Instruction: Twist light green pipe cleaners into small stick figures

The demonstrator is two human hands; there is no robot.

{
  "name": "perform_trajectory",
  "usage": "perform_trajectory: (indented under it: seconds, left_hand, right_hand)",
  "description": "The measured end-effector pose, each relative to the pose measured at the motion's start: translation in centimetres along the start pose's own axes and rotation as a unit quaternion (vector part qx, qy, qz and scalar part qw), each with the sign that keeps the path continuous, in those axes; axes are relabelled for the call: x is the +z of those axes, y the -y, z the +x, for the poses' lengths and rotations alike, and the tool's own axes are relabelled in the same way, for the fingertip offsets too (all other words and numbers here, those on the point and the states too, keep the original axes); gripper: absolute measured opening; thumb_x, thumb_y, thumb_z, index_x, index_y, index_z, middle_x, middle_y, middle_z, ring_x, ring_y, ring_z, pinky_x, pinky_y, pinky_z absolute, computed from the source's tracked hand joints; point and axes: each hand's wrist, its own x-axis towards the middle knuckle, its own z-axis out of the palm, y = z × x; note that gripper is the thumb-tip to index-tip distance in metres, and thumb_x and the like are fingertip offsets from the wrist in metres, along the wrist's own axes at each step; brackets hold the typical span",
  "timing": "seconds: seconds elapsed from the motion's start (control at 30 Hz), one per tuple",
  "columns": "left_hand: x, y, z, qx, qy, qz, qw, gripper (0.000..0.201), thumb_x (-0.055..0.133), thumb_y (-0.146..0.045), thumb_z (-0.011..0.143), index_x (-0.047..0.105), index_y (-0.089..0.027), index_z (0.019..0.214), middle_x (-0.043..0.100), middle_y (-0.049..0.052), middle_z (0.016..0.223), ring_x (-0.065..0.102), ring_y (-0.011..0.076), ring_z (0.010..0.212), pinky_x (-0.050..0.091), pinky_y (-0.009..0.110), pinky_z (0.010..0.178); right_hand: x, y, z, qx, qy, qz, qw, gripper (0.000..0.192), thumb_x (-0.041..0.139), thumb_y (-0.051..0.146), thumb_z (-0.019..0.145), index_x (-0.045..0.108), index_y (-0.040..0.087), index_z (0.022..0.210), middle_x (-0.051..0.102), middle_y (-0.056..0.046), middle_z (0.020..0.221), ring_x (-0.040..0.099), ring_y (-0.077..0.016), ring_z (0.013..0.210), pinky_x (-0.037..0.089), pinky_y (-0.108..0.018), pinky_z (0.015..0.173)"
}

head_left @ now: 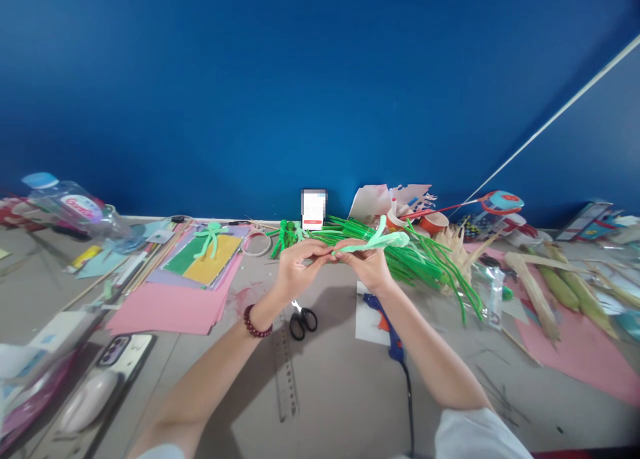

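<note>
Both hands meet above the table, fingers pinched around a light green pipe cleaner [395, 239] bent into a loop that sticks out to the right. At its left end my left hand [300, 265] pinches with thumb and index finger. My right hand [365, 262] grips it close beside the left. Beyond the right hand lies a bundle of darker green pipe cleaners [420, 269]. Below the hands are black-handled scissors [303, 322], a clear ruler [286, 372] and a blue glue gun [393, 332] on white paper [367, 322].
At left, a light green pipe-cleaner figure [210, 237] rests on coloured sheets over pink paper [167, 309]. A plastic bottle [75, 205], a phone [127, 352] and a roll of tape [257, 243] are nearby. Another phone [313, 209] leans on the blue wall. Corn husks [575, 282] lie far right.
</note>
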Motion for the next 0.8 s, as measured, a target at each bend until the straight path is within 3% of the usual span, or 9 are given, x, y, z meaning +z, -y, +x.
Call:
perform_trajectory:
  seconds: [0.27, 0.5, 0.8]
  left_hand:
    - [-0.3, 0.3, 0.0, -0.016, -0.008, -0.002, 1.000, 0.003, 0.069, -0.018, 0.075, 0.071, -0.016, 0.077, 0.072, 0.006, 0.076, 0.067, 0.0148, 0.071, 0.055, 0.024, 0.063]
    - [-0.3, -0.2, 0.3, -0.014, 0.058, -0.035, 0.998, 0.013, 0.071, -0.021, 0.074, 0.071, -0.019, 0.087, 0.072, 0.005, 0.082, 0.067, 0.0156, 0.074, 0.054, 0.027, 0.068]
    - [-0.4, -0.1, 0.3, 0.009, 0.047, -0.018, 0.999, 0.005, 0.067, -0.020, 0.078, 0.070, -0.019, 0.081, 0.071, 0.003, 0.072, 0.065, 0.0139, 0.069, 0.052, 0.025, 0.064]
  right_hand:
    - [0.8, -0.4, -0.1, 0.000, -0.013, 0.007, 1.000, 0.019, 0.075, 0.037, 0.068, 0.068, 0.021, 0.075, 0.067, 0.001, 0.066, 0.063, -0.0156, 0.059, 0.055, -0.032, 0.062]
    - [-0.9, -0.2, 0.2, 0.009, 0.055, 0.014, 0.998, 0.021, 0.071, 0.040, 0.073, 0.068, 0.021, 0.081, 0.067, -0.001, 0.074, 0.063, -0.0152, 0.066, 0.055, -0.030, 0.066]
    - [-1.3, 0.1, 0.2, -0.009, 0.107, -0.019, 0.994, 0.024, 0.067, 0.042, 0.077, 0.066, 0.020, 0.084, 0.065, -0.003, 0.077, 0.062, -0.0150, 0.068, 0.054, -0.030, 0.068]
